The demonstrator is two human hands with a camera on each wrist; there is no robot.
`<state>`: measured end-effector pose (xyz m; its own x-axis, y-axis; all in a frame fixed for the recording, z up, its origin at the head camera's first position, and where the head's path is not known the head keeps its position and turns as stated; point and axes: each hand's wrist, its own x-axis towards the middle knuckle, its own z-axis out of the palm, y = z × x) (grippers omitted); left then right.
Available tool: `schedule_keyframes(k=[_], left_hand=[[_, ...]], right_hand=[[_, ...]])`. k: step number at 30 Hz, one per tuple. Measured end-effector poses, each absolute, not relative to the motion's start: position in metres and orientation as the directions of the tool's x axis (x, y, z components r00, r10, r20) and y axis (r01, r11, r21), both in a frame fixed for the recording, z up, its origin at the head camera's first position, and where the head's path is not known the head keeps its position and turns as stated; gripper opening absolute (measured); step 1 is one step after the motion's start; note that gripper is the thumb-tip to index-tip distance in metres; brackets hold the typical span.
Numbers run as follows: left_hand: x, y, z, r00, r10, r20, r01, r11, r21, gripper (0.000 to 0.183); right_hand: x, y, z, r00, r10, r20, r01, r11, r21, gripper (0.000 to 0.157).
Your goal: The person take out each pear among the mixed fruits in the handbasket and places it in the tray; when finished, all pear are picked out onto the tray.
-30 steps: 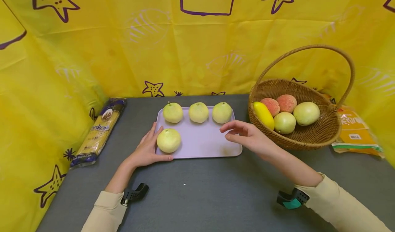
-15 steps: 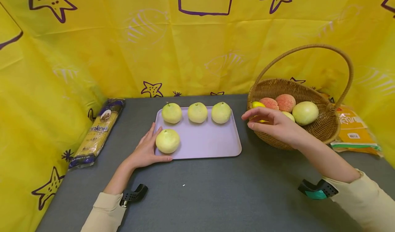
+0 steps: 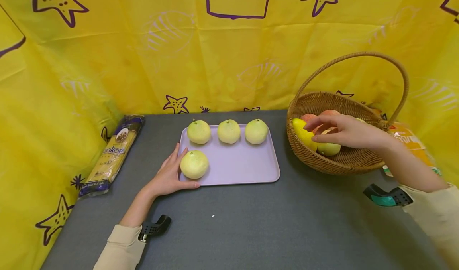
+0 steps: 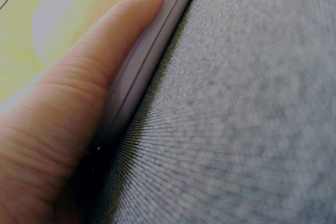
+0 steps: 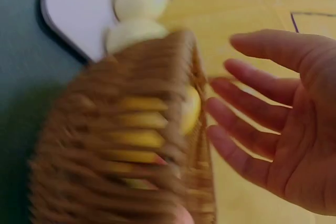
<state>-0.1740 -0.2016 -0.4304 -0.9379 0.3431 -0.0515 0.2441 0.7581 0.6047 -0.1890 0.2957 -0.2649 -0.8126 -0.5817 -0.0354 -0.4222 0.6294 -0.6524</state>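
My left hand [image 3: 168, 173] lies at the near left corner of a pale lilac tray [image 3: 240, 166]. Its straight thumb [image 4: 126, 22] runs along the tray's front rim in the left wrist view, and the other fingers reach along the left side. Close to that hand, a round yellow-green fruit [image 3: 194, 164] sits on the tray; three similar fruits [image 3: 229, 131] line its back edge. Over the wicker basket [image 3: 322, 162] hovers my right hand [image 3: 346, 131], fingers spread and loosely bent, holding nothing. Below it are a yellow fruit [image 3: 302, 132], a pale green fruit [image 3: 328, 148] and partly covered reddish, rough-skinned fruits [image 3: 330, 113].
The basket's tall arched handle [image 3: 373, 54] rises behind the right hand. A plastic pack of pasta [image 3: 116, 150] lies at the left; an orange packet [image 3: 408, 138] lies right of the basket, partly hidden by the arm. A yellow patterned cloth [image 3: 229, 62] hangs behind the grey table [image 3: 236, 226].
My right hand has moved right, from over the tray's right side to above the basket's fruit. The left hand stays at the tray's corner, and the fruits on the tray keep their places.
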Motion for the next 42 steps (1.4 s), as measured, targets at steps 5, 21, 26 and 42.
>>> schedule_keyframes(k=[5, 21, 26, 42], left_hand=[[-0.174, -0.203, -0.431, -0.939, 0.339, -0.052, 0.24, 0.759, 0.606, 0.124], [-0.171, -0.203, -0.432, -0.937, 0.348, -0.024, 0.264, 0.751, 0.605, 0.123], [-0.171, -0.203, -0.432, -0.937, 0.348, -0.023, 0.265, 0.752, 0.604, 0.123], [-0.174, -0.202, -0.432, -0.936, 0.35, -0.036, 0.258, 0.753, 0.605, 0.123]], right_hand=[[-0.202, 0.309, -0.252, -0.841, -0.523, -0.139, -0.382, 0.756, -0.532, 0.034], [-0.246, 0.359, -0.253, -0.881, -0.392, -0.264, -0.297, 0.894, -0.336, 0.054], [-0.255, 0.373, -0.262, -0.853, -0.392, -0.344, -0.291, 0.905, -0.309, 0.06], [-0.255, 0.389, -0.285, -0.812, -0.353, -0.465, -0.246, 0.929, -0.276, 0.074]])
